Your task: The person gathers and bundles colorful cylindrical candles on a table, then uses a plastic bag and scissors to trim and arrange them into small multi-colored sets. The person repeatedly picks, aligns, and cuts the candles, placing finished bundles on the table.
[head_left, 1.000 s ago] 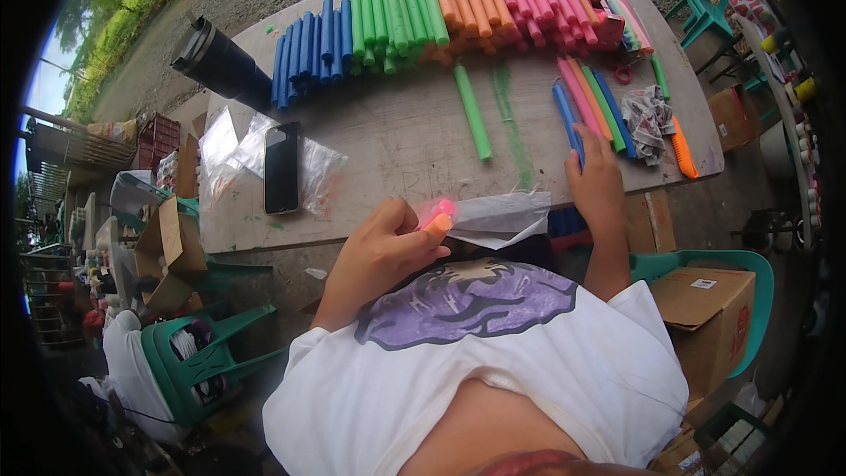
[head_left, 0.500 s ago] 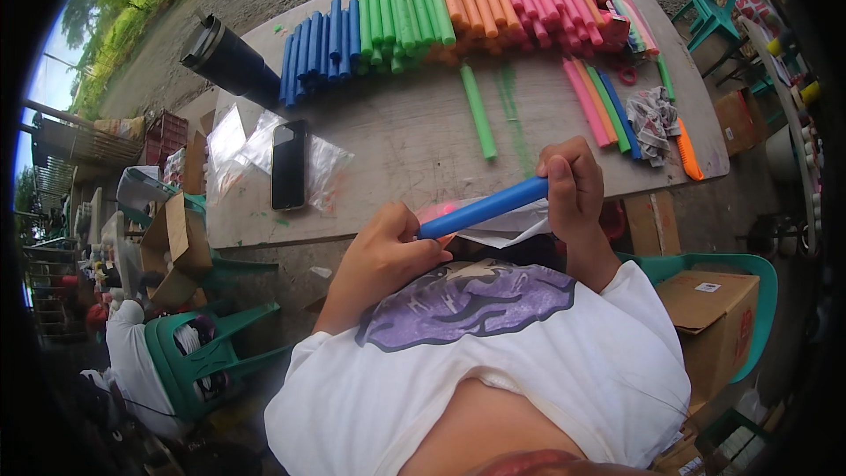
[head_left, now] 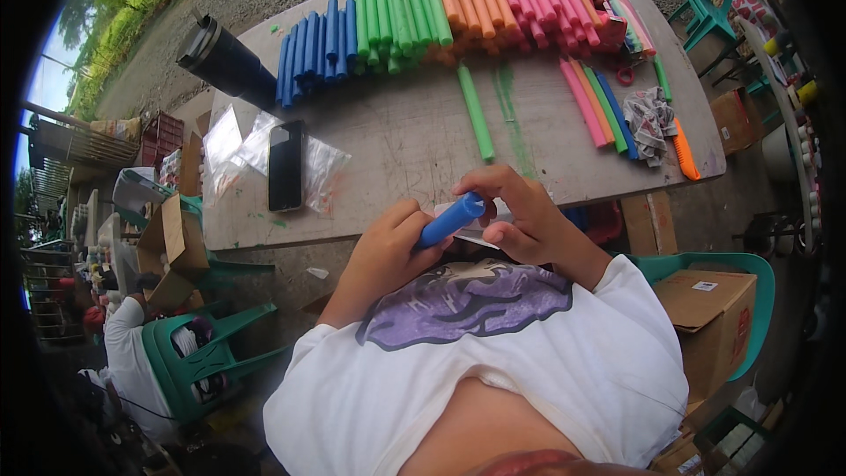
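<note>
The left hand (head_left: 388,251) and the right hand (head_left: 520,220) both clamp a blue tube (head_left: 451,219) above the near desk (head_left: 414,150) edge, against a clear bag (head_left: 480,227). Farther out lie a phone (head_left: 286,165) and rows of coloured tubes (head_left: 449,13).

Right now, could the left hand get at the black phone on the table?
Probably yes. The phone lies flat on the table with bare tabletop between it and the left hand, though that hand holds a blue stick.

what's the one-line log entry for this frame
left hand: grips blue stick | right hand: holds its far end with clear bag | table: coloured sticks, phone
</note>
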`<state>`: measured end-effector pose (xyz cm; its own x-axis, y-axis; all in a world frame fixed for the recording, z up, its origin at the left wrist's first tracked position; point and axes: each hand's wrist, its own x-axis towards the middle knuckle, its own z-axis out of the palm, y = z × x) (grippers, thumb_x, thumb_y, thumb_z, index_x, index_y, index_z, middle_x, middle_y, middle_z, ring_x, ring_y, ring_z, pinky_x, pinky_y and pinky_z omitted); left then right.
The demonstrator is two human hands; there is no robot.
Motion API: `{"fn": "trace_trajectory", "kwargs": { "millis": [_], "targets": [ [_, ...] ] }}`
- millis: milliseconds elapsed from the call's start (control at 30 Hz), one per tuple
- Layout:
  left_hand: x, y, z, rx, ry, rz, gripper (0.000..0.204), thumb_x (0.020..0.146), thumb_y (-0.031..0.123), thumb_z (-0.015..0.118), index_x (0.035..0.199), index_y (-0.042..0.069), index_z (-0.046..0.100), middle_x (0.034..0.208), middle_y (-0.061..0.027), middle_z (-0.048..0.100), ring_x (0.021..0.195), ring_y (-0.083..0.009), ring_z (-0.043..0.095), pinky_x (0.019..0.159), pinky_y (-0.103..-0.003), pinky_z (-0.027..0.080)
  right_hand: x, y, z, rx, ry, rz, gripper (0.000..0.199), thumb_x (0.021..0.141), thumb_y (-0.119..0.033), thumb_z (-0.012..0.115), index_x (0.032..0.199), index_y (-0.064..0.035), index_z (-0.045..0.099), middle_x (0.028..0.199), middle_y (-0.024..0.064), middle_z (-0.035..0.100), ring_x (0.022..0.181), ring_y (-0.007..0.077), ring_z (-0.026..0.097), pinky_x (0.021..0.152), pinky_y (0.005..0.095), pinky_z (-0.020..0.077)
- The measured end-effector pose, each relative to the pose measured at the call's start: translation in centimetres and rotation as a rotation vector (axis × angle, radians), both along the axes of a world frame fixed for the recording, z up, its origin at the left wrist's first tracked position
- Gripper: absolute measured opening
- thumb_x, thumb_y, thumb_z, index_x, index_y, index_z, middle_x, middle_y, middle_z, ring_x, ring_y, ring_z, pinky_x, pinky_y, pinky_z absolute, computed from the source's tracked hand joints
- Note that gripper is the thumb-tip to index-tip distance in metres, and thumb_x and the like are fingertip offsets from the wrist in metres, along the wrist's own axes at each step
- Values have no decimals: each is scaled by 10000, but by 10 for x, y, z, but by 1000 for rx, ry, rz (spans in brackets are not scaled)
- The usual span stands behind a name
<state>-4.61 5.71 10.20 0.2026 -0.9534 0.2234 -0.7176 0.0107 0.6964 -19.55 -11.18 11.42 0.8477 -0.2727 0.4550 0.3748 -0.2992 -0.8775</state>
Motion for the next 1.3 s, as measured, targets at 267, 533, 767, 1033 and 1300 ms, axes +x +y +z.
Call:
{"fn": "trace_trajectory", "kwargs": {
  "millis": [267, 533, 767, 1033, 1300],
  "targets": [
    [9, 13, -12, 44, 59, 66, 208, 826, 176, 733, 870, 22, 602, 814, -130, 523, 702, -331, 552, 622, -406, 447, -30, -87, -22, -759, 150, -1081, 247, 890, -145, 664, 1122, -65, 633, 1056, 95, 650, 983, 294, 586, 883, 395, 457],
    [15, 9, -15, 59, 66, 95, 205, 807, 165, 742, 825, 23, 595, 772, -120, 502, 666, -310, 537, 596, -394, 433, -172, -189, -78, -906, 879, -1792, 343, 916, -256, 593, 1239, -141, 605, 1243, 88, 588, 1127, 331, 558, 962, 448, 454],
    [11, 5, -9, -26, 18, 53, 205, 694, 90, 742, 742, 14, 557, 720, -121, 465, 639, -298, 505, 574, -379, 400, -168, -187, -87, -847, 1174, -1627, 324, 918, -244, 570, 1223, -145, 617, 1287, 71, 583, 1161, 340, 555, 961, 455, 463],
    [14, 7, -14, -20, 26, 6, 262, 619, 91, 779, 704, 31, 539, 720, -110, 473, 668, -299, 517, 596, -385, 407, -78, -267, -70, -832, 768, -1130, 260, 954, -233, 548, 1154, -90, 630, 1143, 160, 646, 1038, 383, 616, 891, 501, 493],
    [13, 18, -19, -20, 22, 24, 228, 668, 97, 778, 718, 35, 564, 717, -110, 475, 660, -292, 520, 590, -381, 413, -46, -278, -62, -672, 1331, -1236, 370, 912, -340, 621, 1129, -41, 635, 1186, 203, 655, 1090, 367, 644, 910, 502, 519]
  ]
}}
